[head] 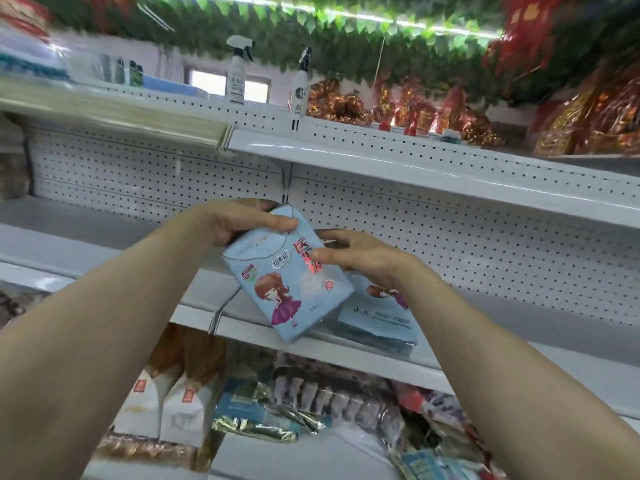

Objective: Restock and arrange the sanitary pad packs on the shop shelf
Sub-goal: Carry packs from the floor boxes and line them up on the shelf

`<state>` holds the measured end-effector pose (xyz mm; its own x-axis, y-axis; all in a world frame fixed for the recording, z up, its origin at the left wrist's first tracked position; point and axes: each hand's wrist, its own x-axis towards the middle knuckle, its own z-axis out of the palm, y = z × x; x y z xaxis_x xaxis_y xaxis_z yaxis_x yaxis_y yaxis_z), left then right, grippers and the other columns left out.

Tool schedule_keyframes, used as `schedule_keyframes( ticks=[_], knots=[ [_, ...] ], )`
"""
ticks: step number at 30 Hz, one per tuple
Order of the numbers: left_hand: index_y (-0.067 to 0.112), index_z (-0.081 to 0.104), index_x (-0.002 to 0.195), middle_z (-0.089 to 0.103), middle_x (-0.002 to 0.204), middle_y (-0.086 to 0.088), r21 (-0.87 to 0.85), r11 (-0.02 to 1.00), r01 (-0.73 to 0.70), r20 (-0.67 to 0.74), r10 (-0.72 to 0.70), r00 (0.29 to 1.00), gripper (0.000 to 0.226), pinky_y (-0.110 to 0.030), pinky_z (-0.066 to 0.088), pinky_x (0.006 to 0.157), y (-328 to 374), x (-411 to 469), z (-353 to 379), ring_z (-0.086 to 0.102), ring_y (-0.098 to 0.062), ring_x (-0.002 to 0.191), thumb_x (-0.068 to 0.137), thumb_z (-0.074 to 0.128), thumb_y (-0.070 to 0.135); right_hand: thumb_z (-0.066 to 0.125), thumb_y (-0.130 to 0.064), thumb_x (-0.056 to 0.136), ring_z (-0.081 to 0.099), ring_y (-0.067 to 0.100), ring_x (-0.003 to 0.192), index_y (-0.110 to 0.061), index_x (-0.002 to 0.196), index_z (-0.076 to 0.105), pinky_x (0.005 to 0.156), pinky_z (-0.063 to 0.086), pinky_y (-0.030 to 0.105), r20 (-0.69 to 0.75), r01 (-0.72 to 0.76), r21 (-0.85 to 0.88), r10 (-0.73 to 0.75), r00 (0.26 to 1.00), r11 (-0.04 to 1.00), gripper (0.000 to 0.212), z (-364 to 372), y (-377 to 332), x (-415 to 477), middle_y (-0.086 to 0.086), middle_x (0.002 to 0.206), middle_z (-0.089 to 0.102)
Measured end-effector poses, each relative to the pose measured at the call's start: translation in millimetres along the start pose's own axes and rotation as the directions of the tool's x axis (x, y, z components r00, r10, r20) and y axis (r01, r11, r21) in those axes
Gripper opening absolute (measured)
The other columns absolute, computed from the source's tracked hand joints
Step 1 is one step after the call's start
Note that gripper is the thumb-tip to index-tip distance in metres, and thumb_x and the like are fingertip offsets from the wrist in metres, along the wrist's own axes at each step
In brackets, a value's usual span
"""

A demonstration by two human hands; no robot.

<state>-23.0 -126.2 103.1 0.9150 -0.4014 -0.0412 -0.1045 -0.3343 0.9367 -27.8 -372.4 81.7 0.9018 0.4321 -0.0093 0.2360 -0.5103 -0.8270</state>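
Head view: a white pegboard shelf [540, 327] is standing under a leaf garland [311, 19], carrying two spray bottles [238, 74] on top. The left hand [242, 223] is gripping a tilted blue pad pack [287, 282] above the shelf, the right hand [360, 258] pinching its edge. A second pack [377, 323] is lying under the right wrist: two packs.
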Motion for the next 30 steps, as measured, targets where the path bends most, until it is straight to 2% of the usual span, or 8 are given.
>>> schedule_keyframes(
  ticks=[2, 7, 11, 15, 18, 23, 25, 30],
  knots=[
    [0.008, 0.064, 0.118, 0.074, 0.11, -0.017, 0.029, 1.0, 0.011, -0.003, -0.011, 1.0, 0.106, -0.04, 0.061, 0.073, 1.3, 1.3, -0.6, 0.073, -0.032, 0.097, 0.029, 0.098, 0.055, 0.091, -0.059, 0.058, 0.068, 0.015, 0.113, -0.026, 0.139, 0.057, 0.11, 0.046, 0.044, 0.02, 0.012, -0.021, -0.012, 1.0, 1.0, 0.094, 0.2, -0.2, 5.3, -0.009, 0.12, 0.073],
    [0.006, 0.07, 0.109, 0.076, 0.105, -0.015, 0.058, 0.995, 0.079, -0.08, -0.074, 0.994, 0.067, -0.04, 0.061, 0.08, 3.0, 19.0, -14.2, 0.075, -0.027, 0.091, 0.059, 0.086, 0.048, 0.079, -0.031, 0.08, 0.073, 0.02, 0.102, -0.012, 0.111, 0.071, 0.099, 0.055, 0.036, 0.072, -0.034, 0.109, 0.026, 0.997, 0.993, 0.037, -3.9, 3.8, 27.7, 0.005, 0.107, 0.077],
    [0.017, 0.071, 0.112, 0.076, 0.107, -0.002, 0.045, 0.999, -0.019, -0.23, 0.029, 0.973, 0.111, -0.038, 0.052, 0.096, -11.1, 52.0, -54.3, 0.069, -0.022, 0.103, 0.016, 0.093, 0.067, 0.072, -0.023, 0.09, 0.073, 0.013, 0.085, -0.012, 0.098, 0.071, 0.072, 0.057, 0.021, -0.029, -0.065, 0.312, 0.078, 0.997, 0.948, 0.013, -6.0, 8.2, 55.7, 0.002, 0.092, 0.078],
    [0.018, 0.065, 0.123, 0.072, 0.12, -0.006, -0.028, 0.999, 0.034, -0.06, -0.036, 0.998, 0.111, -0.043, 0.053, 0.099, -27.3, 79.9, -96.1, 0.069, -0.027, 0.11, 0.028, 0.094, 0.067, 0.082, -0.034, 0.079, 0.07, 0.02, 0.11, -0.011, 0.119, 0.067, 0.102, 0.053, 0.035, -0.119, -0.069, 0.381, 0.123, 0.985, 0.922, 0.048, -9.4, 9.8, 90.0, 0.003, 0.111, 0.076],
    [0.014, 0.068, 0.121, 0.074, 0.114, -0.008, -0.066, 0.998, -0.024, -0.052, 0.02, 0.998, 0.079, -0.044, 0.052, 0.101, -37.0, 105.7, -107.0, 0.07, -0.027, 0.107, 0.057, 0.09, 0.054, 0.085, -0.038, 0.072, 0.068, 0.021, 0.114, -0.011, 0.124, 0.066, 0.107, 0.049, 0.038, -0.127, -0.069, 0.439, 0.137, 0.982, 0.896, 0.061, -7.8, 17.1, 116.4, 0.003, 0.116, 0.075],
    [0.009, 0.072, 0.11, 0.076, 0.108, -0.01, -0.138, 0.986, -0.091, -0.081, 0.081, 0.993, 0.062, -0.034, 0.057, 0.085, -54.1, 137.8, -115.4, 0.072, -0.027, 0.101, 0.061, 0.091, 0.041, 0.081, -0.028, 0.082, 0.066, 0.024, 0.119, -0.009, 0.127, 0.066, 0.108, 0.048, 0.037, -0.154, -0.069, 0.506, 0.169, 0.973, 0.86, 0.051, 1.7, 27.9, 145.1, 0.005, 0.12, 0.074],
    [0.01, 0.072, 0.097, 0.077, 0.099, -0.006, -0.171, 0.977, -0.128, -0.11, 0.11, 0.988, 0.036, -0.032, 0.056, 0.08, -58.8, 148.0, -117.8, 0.071, -0.026, 0.099, 0.069, 0.085, 0.03, 0.079, -0.021, 0.085, 0.067, 0.021, 0.117, -0.009, 0.127, 0.066, 0.101, 0.052, 0.033, -0.162, -0.075, 0.512, 0.182, 0.97, 0.856, 0.045, 4.4, 29.4, 155.3, 0.004, 0.119, 0.074],
    [0.014, 0.067, 0.124, 0.074, 0.114, -0.006, -0.207, 0.955, -0.211, -0.136, 0.185, 0.973, 0.049, -0.033, 0.054, 0.092, -77.3, 172.3, -125.4, 0.069, -0.025, 0.108, 0.078, 0.08, 0.023, 0.078, -0.011, 0.085, 0.067, 0.021, 0.114, -0.014, 0.123, 0.066, 0.099, 0.052, 0.033, -0.206, -0.052, 0.51, 0.18, 0.962, 0.858, 0.04, 11.6, 40.8, 181.9, 0.001, 0.115, 0.076]
  ],
)
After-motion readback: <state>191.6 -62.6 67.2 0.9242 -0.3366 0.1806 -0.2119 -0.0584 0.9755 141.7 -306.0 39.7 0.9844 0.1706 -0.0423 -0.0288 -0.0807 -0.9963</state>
